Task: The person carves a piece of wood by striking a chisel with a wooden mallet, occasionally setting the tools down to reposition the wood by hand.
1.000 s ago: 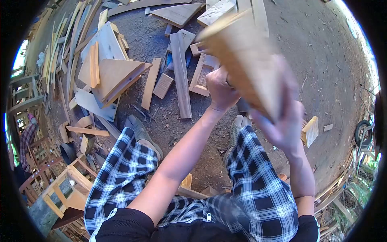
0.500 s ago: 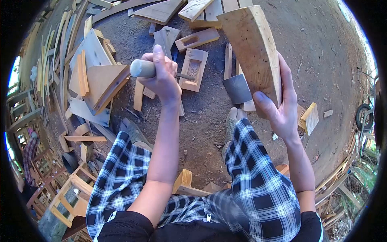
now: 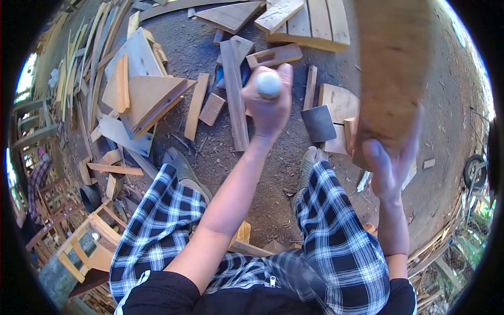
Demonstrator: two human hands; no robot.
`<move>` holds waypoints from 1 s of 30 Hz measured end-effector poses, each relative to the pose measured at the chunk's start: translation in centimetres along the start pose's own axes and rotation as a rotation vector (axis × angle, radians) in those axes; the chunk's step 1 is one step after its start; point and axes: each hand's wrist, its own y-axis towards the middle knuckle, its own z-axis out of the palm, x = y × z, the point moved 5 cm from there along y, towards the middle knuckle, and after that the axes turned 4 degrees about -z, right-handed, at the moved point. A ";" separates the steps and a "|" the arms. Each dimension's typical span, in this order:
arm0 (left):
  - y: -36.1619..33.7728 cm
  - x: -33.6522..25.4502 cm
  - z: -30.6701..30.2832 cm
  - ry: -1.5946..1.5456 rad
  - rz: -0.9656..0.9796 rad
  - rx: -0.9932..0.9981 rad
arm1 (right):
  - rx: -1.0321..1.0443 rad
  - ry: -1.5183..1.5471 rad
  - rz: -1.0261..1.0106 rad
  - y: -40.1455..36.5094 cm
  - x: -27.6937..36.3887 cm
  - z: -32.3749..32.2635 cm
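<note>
My left hand (image 3: 269, 105) is closed round the pale handle (image 3: 269, 84) of a tool, whose end faces the camera; its working end is hidden below the hand. At the right, my right hand (image 3: 391, 168) holds the lower end of a large wooden block (image 3: 391, 73), which stands up close to the camera and is blurred by motion. A square dark metal plate (image 3: 319, 124) shows just left of the block, over pale wood pieces (image 3: 338, 105). Beyond my left hand, a wooden piece with a slot (image 3: 274, 55) lies on the ground.
Triangular boards (image 3: 149, 102) are piled at the left, with long strips behind them. A slatted wooden piece (image 3: 315, 23) lies at the top. Wooden frames (image 3: 94, 247) stand at lower left, near another person's checked clothing (image 3: 38, 186). A wheel (image 3: 475, 170) is at the far right.
My left hand has moved right, and the handle now points up at the camera. My right hand has moved right and slightly down with the block. The view has shifted slightly.
</note>
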 end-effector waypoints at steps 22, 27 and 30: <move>-6.4 -1.1 5.5 0.193 0.405 0.465 | 0.100 -0.364 -0.018 -1.7 -3.6 -1.0; -1.3 -0.5 0.5 0.100 0.098 0.140 | 0.078 -0.231 0.083 -2.7 -4.6 -1.3; 2.3 1.1 -2.7 -0.360 -0.205 -0.179 | 0.053 -0.195 0.135 -2.6 -5.0 -1.4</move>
